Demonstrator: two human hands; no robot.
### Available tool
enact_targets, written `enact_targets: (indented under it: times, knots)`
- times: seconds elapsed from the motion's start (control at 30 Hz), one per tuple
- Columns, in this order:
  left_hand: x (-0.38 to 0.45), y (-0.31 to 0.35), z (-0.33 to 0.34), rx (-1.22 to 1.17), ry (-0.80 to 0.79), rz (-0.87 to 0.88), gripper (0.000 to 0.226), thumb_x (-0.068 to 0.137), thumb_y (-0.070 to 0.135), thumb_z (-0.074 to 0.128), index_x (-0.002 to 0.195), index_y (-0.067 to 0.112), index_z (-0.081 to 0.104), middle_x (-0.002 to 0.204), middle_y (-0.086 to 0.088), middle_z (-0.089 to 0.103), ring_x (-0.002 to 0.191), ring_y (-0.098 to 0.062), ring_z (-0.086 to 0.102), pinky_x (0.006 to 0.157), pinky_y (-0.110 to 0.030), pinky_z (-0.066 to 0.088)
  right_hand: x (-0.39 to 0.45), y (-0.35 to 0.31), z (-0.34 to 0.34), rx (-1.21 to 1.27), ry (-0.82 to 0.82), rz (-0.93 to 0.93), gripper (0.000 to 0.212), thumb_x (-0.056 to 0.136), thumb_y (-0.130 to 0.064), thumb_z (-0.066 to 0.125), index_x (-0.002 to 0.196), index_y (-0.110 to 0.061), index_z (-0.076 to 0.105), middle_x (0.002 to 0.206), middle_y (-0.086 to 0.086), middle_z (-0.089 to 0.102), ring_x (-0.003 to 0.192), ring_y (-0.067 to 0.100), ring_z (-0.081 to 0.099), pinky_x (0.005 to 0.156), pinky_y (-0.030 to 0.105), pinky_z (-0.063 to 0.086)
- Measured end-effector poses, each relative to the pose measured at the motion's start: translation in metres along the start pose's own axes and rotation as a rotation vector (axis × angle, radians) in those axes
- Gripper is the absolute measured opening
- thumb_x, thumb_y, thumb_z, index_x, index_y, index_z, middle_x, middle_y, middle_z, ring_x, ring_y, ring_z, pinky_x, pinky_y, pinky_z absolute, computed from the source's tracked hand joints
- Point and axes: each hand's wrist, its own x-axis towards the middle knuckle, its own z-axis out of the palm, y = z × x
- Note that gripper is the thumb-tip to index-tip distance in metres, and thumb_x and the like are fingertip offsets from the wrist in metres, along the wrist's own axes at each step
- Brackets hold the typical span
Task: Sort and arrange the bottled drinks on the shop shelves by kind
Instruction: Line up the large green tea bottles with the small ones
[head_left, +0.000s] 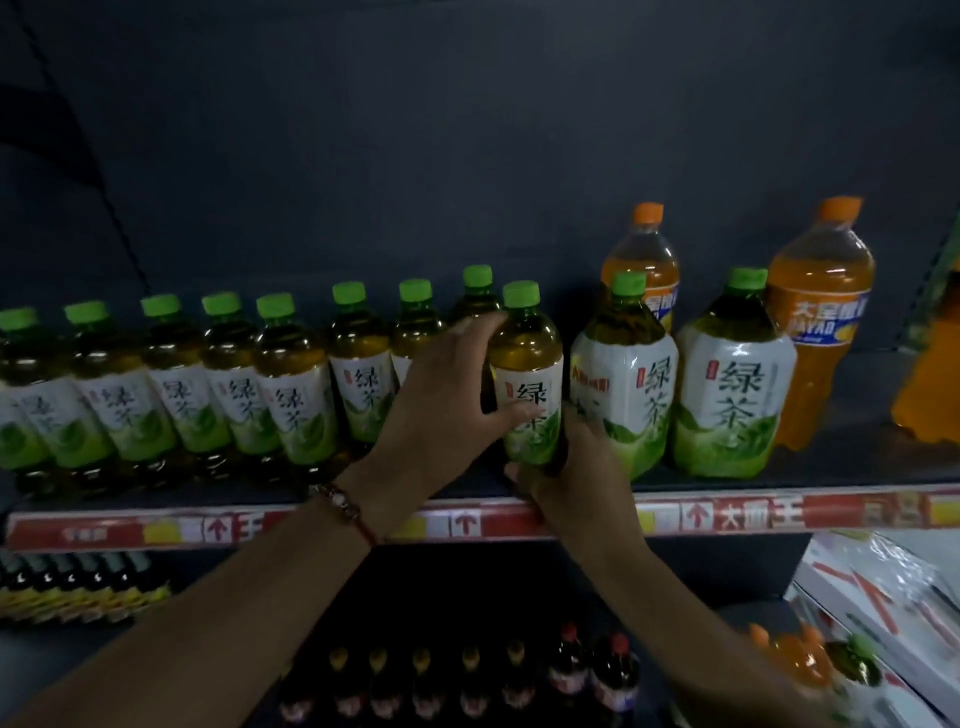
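A small green tea bottle (525, 364) with a green cap stands on the dark shelf (779, 467), at the right end of a row of several like bottles (291, 384). My left hand (441, 400) wraps its left side, thumb across the label. My right hand (576, 467) cups its base from the right. Two larger green tea bottles (732, 395) stand just to its right. Behind them are two tall orange drink bottles (821, 322) with orange caps.
A red price strip (753, 512) runs along the shelf's front edge. Lower shelves hold small dark bottles (78, 577) at left and dark bottles with yellow and red caps (467, 680) below. A plastic-wrapped pack and orange bottles (795, 654) sit at lower right.
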Motion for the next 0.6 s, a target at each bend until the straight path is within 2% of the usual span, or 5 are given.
enact_targets:
  times: [0.13, 0.23, 0.33, 0.47, 0.6]
  knots:
    - [0.017, -0.005, 0.017, 0.056, 0.038, 0.046, 0.085, 0.085, 0.052, 0.067, 0.153, 0.025, 0.024, 0.163, -0.006, 0.011, 0.137, 0.005, -0.013, 0.112, -0.023, -0.005, 0.001, 0.009, 0.017, -0.089, -0.045, 0.01, 0.094, 0.085, -0.037, 0.067, 0.153, -0.021, 0.004, 0.158, 0.001, 0.023, 0.145, 0.015, 0.016, 0.112, 0.024, 0.02]
    - [0.025, -0.012, 0.021, 0.218, 0.111, 0.089, 0.083, 0.081, 0.053, 0.069, 0.149, 0.017, 0.036, 0.159, -0.02, 0.024, 0.138, -0.006, -0.013, 0.113, -0.039, 0.002, -0.002, 0.015, 0.021, -0.024, -0.085, 0.016, 0.098, 0.086, -0.037, 0.064, 0.153, -0.026, -0.006, 0.158, 0.001, 0.022, 0.146, 0.017, 0.016, 0.116, 0.034, 0.027]
    - [0.026, -0.014, 0.024, 0.405, 0.245, 0.202, 0.079, 0.071, 0.049, 0.079, 0.132, 0.005, 0.056, 0.135, -0.027, 0.055, 0.135, -0.028, 0.016, 0.105, -0.054, 0.02, 0.0, 0.016, 0.019, 0.005, -0.093, -0.002, 0.095, 0.085, -0.032, 0.064, 0.153, -0.027, -0.002, 0.157, -0.001, 0.026, 0.145, 0.014, 0.019, 0.114, 0.037, 0.032]
    - [0.025, -0.022, 0.028, 0.419, 0.221, 0.222, 0.083, 0.074, 0.049, 0.078, 0.138, 0.004, 0.049, 0.138, -0.024, 0.053, 0.14, -0.035, 0.029, 0.117, -0.048, 0.016, 0.004, 0.014, 0.01, -0.017, -0.083, -0.014, 0.089, 0.086, -0.027, 0.065, 0.154, -0.028, 0.008, 0.157, -0.007, 0.019, 0.145, 0.009, 0.016, 0.11, 0.021, 0.026]
    - [0.013, -0.026, 0.026, 0.401, 0.121, 0.229, 0.085, 0.083, 0.047, 0.071, 0.148, 0.006, 0.036, 0.145, -0.017, 0.048, 0.146, -0.037, 0.024, 0.121, -0.048, 0.009, 0.001, 0.009, -0.007, 0.064, -0.135, -0.032, 0.065, 0.086, -0.021, 0.065, 0.144, -0.032, 0.037, 0.142, -0.013, 0.043, 0.132, 0.001, 0.038, 0.11, 0.027, 0.037]
